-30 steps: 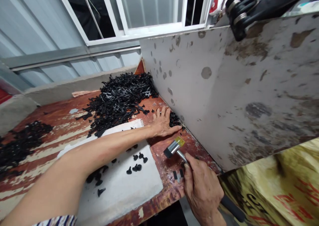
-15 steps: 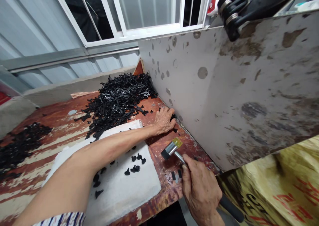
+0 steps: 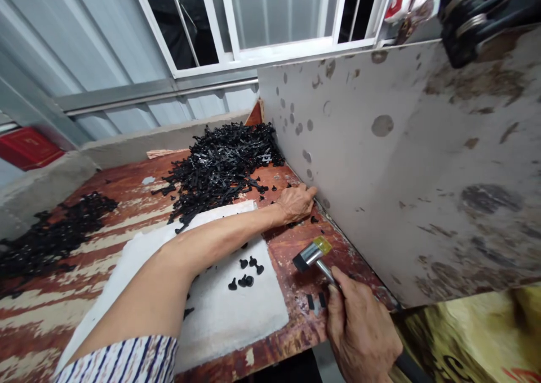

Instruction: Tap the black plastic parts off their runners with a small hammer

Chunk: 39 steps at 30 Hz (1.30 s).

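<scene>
My left hand (image 3: 296, 203) reaches far across the worn wooden bench (image 3: 127, 186) to the foot of the metal panel (image 3: 380, 163). Its fingers are curled into a fist over small black parts there; a few loose ones lie beside it. My right hand (image 3: 361, 332) grips the handle of a small hammer (image 3: 311, 254), whose metal head with a yellow label hovers just above the bench. A large heap of black plastic parts (image 3: 220, 166) lies behind the left hand. Several black pegs (image 3: 245, 273) sit on a white cloth pad (image 3: 228, 310) under my forearm.
A second pile of black parts (image 3: 51, 234) lies at the far left. A concrete ledge (image 3: 127, 143) and a window frame (image 3: 262, 50) stand behind the bench. A yellow sack (image 3: 473, 338) sits low on the right. Two small black pieces (image 3: 316, 301) rest by the hammer hand.
My left hand, flat and spread on the small black parts a second ago, has closed into a fist over them. The hammer hand has stayed put; my view has swung left.
</scene>
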Motion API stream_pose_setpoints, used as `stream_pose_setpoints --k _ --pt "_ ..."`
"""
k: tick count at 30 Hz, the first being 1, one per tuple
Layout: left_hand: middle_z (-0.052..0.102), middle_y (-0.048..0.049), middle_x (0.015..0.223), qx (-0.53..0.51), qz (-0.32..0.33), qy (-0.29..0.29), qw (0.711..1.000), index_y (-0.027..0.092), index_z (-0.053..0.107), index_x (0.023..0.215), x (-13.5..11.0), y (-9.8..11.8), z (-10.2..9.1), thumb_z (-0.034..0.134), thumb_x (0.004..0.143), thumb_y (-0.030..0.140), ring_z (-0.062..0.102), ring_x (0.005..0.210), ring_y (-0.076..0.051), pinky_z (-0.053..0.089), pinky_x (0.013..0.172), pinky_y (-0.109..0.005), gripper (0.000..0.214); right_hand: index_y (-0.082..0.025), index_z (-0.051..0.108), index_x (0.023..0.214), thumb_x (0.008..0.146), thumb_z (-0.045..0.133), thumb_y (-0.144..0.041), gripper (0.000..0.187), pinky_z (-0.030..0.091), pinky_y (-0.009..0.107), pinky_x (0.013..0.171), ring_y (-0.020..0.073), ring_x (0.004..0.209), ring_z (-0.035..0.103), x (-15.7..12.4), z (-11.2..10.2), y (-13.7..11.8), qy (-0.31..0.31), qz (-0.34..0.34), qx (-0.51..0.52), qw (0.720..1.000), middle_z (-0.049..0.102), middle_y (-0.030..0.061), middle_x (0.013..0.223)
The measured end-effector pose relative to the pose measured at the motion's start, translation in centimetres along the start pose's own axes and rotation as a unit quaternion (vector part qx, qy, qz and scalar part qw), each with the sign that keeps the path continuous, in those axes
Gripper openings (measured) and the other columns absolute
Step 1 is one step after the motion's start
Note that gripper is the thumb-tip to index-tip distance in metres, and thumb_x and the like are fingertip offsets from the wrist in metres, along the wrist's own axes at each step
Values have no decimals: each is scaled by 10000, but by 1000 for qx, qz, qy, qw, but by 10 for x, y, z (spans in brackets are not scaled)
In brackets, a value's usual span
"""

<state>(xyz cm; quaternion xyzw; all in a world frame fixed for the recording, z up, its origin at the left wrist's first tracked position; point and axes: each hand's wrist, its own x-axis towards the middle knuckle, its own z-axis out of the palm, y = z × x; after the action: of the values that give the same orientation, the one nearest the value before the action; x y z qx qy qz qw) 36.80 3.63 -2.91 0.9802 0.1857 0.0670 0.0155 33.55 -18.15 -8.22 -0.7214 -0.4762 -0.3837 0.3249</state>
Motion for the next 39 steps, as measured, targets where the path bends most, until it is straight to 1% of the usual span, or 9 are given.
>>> stream_pose_setpoints --k 5,11,14,16,19,24,32,36,39 --pt "688 -169 907 -45 -16 19 999 113 656 970 9 -12 1 366 890 193 659 837 -267 481 728 -372 311 -75 599 1061 964 453 -149 190 403 294 621 182 644 584 0 0 -1 4 0 -9 1000 696 102 781" --pt "654 -54 711 -110 -31 70 991 127 664 750 6 -35 -22 337 871 162 574 649 -147 425 632 -258 350 -80 602 1060 954 465 -141 183 388 294 601 184 622 571 -1 -1 -1 -2 0 -17 1000 688 96 761" --pt "582 -4 626 -121 -6 93 988 153 607 651 -27 -44 -39 373 855 157 512 607 -121 390 625 -245 311 -76 600 1057 953 466 -141 182 389 290 608 182 632 578 0 -1 0 -2 -4 -17 1000 687 97 761" --pt "514 19 571 -119 31 113 986 168 542 610 -62 -49 -48 399 851 160 456 551 -108 358 596 -250 280 -75 598 1057 957 457 -144 186 387 285 612 178 637 583 0 -1 0 -7 -5 -17 1000 686 98 765" --pt "449 35 556 -105 47 98 989 184 476 616 -116 -55 -55 402 876 183 403 518 -100 323 563 -252 271 -81 598 1059 955 464 -153 184 379 277 604 170 632 580 -1 -2 0 -12 -4 -24 1000 686 96 775" --pt "426 41 573 -117 9 69 991 182 474 637 -168 -64 -60 409 883 190 396 531 -95 310 573 -254 255 -98 620 1056 909 540 -153 177 357 267 562 160 569 541 -2 -3 -1 0 -10 -63 998 682 78 763" --pt "441 39 609 -170 -50 30 984 179 485 642 -184 -72 -74 384 914 270 418 578 -95 326 583 -236 304 -79 642 1020 894 544 -154 177 361 266 520 167 520 515 -1 -1 1 9 -39 -73 997 674 89 722" --pt "490 35 630 -158 -105 55 980 187 501 694 -176 -74 -76 364 912 250 449 572 -96 352 592 -232 265 -67 651 1011 913 511 -162 195 358 278 519 174 524 520 -1 -1 0 9 -34 -69 997 676 104 723" --pt "511 31 625 -129 -88 42 987 191 536 726 -169 -74 -75 370 913 240 472 569 -105 371 611 -243 255 -90 639 1031 919 511 -163 185 364 277 538 171 542 529 -1 -1 -1 1 -16 -62 998 678 88 734"
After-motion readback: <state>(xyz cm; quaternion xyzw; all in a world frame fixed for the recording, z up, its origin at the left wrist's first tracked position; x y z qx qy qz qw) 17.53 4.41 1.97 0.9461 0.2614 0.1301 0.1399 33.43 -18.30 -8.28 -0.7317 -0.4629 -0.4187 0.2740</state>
